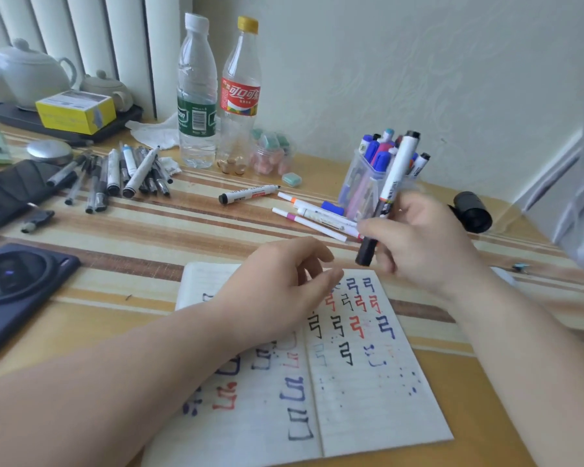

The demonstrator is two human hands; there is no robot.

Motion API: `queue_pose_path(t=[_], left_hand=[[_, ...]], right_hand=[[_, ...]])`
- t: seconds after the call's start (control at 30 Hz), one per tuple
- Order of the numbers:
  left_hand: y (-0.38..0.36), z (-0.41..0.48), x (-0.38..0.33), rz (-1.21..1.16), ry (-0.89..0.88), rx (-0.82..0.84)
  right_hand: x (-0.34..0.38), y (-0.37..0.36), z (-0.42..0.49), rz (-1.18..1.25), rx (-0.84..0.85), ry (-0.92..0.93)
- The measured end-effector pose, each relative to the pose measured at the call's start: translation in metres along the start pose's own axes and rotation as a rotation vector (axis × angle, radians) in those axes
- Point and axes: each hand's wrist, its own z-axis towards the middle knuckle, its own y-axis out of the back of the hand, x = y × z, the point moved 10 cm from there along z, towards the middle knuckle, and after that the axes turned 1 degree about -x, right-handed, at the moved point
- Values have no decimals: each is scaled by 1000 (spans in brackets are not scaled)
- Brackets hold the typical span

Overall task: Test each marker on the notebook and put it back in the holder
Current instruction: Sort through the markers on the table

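White marker (397, 170), one, gripped by right hand (425, 241).

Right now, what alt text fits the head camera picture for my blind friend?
A right hand grips a white marker with black ends near an open notebook covered in red, blue and black test marks. The empty left hand is over the notebook; a clear plastic holder of markers stands behind.

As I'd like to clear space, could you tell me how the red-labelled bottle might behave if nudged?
The red-labelled bottle looks nearly empty, so probably light. Tall and narrow, it would likely tip easily. Once down, its round body may roll.
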Motion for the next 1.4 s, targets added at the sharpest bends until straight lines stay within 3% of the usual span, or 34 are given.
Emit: queue_pose_path(t=[0.1, 0.23, 0.37, 0.53, 0.73, 0.87, 0.97, 1.13, 1.27, 1.4], left_hand=[[-3, -2, -9, -8, -61, 34], [-7, -6, -23, 33, -202, 44], [-13, -9, -29, 126, -261, 29], [-24, -14, -39, 101, -326, 145], [-32, -19, -48, 142, -332, 228], [-7, -13, -32, 117, -257, 90], [-16, -13, -29, 115, -241, 150], [-33, -18, -25, 92, -195, 317], [-29, -15, -15, -76, -31, 307], [-24, -12, -14, -104, 21, 264]], right_hand=[[-23, -8, -35, 310, 154, -116], [-30, -24, -54, 555, 194, -77], [-43, -29, -54, 694, 196, -74], [-43, -36, -64, 779, 297, -55], [-31, -21, -65, 760, 239, 12], [-55, 64, -29, 955, -87, -72], [-63, 88, -25, 977, -160, -17], [-56, 30, -46, 716, 69, 8], [-55, 9, -54, 693, 244, -46], [-32, -28, -85, 641, 566, -16]])
